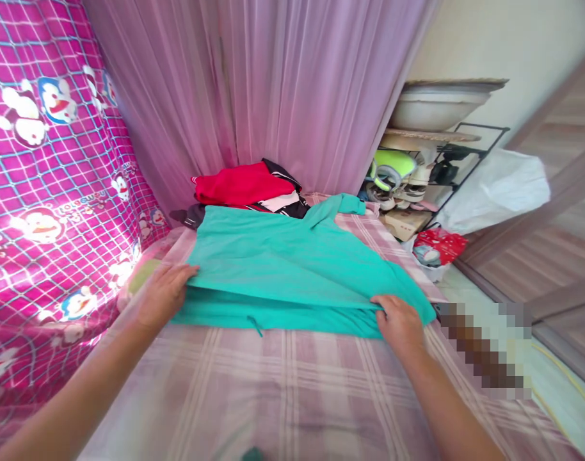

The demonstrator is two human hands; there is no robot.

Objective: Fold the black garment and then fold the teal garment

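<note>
A teal shirt (283,250) lies spread across the checked bedsheet (273,397), its near layer partly lifted into a long fold. At the left end of that raised edge, my left hand (165,291) pinches the cloth between thumb and fingers. My right hand (400,323) grips the same edge at the other end, near the part that reaches the bed's right side. Between the hands the fabric hangs fairly straight, with a lower layer showing beneath it. A short thin teal cord (255,326) pokes out from the near side. One sleeve (347,205) extends toward the back.
Behind the shirt lies a pile of red and black clothes (249,186) against a purple curtain (283,83). A pink patterned curtain (57,192) hangs at left. To the right stand a shoe rack (446,173), a white bag (504,186) and a red bag (439,246).
</note>
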